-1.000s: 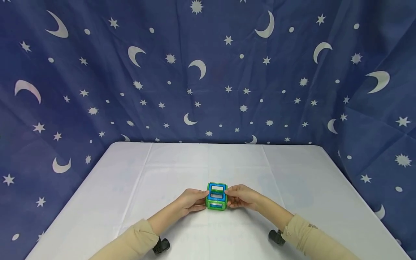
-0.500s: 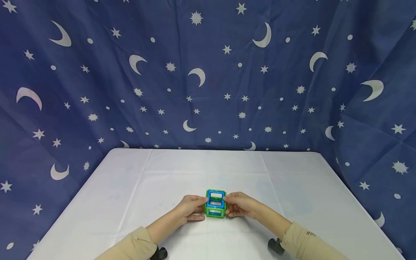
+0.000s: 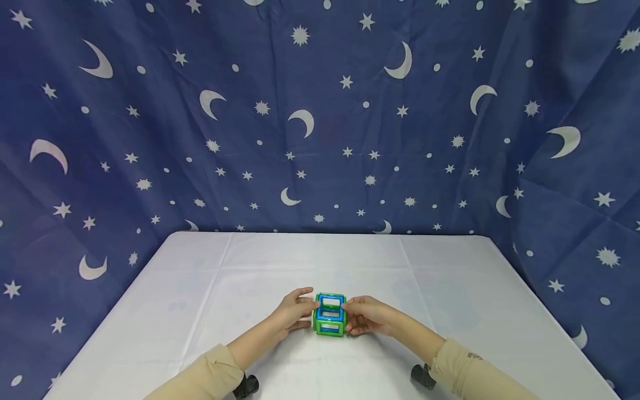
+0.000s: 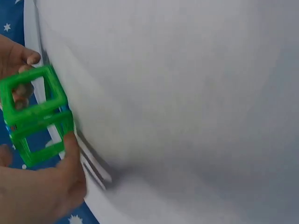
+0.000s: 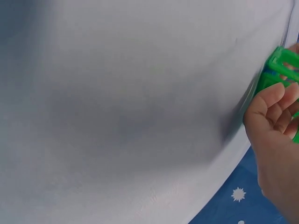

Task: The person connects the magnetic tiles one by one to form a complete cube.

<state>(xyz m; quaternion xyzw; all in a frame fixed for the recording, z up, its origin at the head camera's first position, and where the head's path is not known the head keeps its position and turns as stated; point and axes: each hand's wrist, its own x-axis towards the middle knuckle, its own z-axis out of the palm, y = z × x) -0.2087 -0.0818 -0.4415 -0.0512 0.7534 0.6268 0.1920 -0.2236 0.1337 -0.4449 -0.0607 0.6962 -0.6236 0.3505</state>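
Observation:
A small cube of open-framed magnetic tiles [image 3: 330, 329], blue on top and green at the front and sides, stands on the white table. At its left side, my left hand [image 3: 290, 314] has its fingers spread and the index finger raised; a fingertip touches the cube's edge. My right hand [image 3: 372, 316] holds the cube from the right, thumb and fingers curled at its edge. The left wrist view shows the green frames [image 4: 35, 112] with a left fingertip against one corner. In the right wrist view, the cube [image 5: 275, 70] is partly cut off by the frame and partly hidden by the right hand [image 5: 275, 126].
White cloth covers the table [image 3: 250, 261], with faint fold lines. Behind it and at both sides hangs a dark blue curtain [image 3: 340, 133] with moons and stars. A black wrist device [image 3: 246, 385] shows under the left sleeve, another [image 3: 423, 376] under the right.
The left hand's index finger has lifted and its fingers have spread away from the cube's side. The right hand keeps its hold. The head view has tilted up slightly, shifting the scene downward.

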